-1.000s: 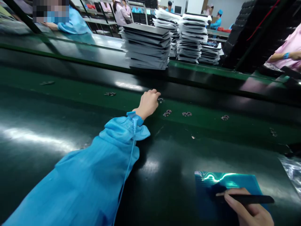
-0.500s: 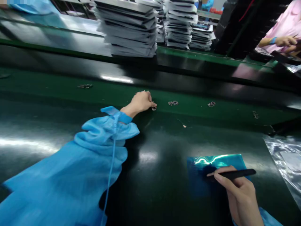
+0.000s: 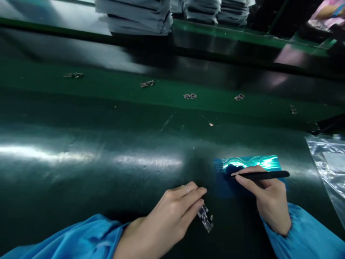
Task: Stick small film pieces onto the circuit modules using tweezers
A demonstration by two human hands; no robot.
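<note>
Low in the middle of the view, my left hand (image 3: 176, 216) has its fingers closed on one end of a small circuit board (image 3: 206, 218), just above or on the dark green work surface. The far end of that board sticks out past my fingertips. My right hand (image 3: 266, 194) grips black tweezers (image 3: 265, 175) like a pen. Their tips point left over a shiny blue sheet (image 3: 272, 163), partly covered by my hand. Whether the tips hold anything is too small to make out.
Along a green strip further back lie several circuit boards (image 3: 190, 96). A small pale piece with thin wires (image 3: 211, 124) rests nearer. At right is a clear plastic bag (image 3: 334, 162). Stacks of wrapped flat items (image 3: 140, 18) stand on the back ledge; another person's arm (image 3: 325, 12) shows top right.
My left hand has come back from the green strip to the front, bringing a circuit board. The right hand still holds the tweezers over the blue sheet. The view has tilted down.
</note>
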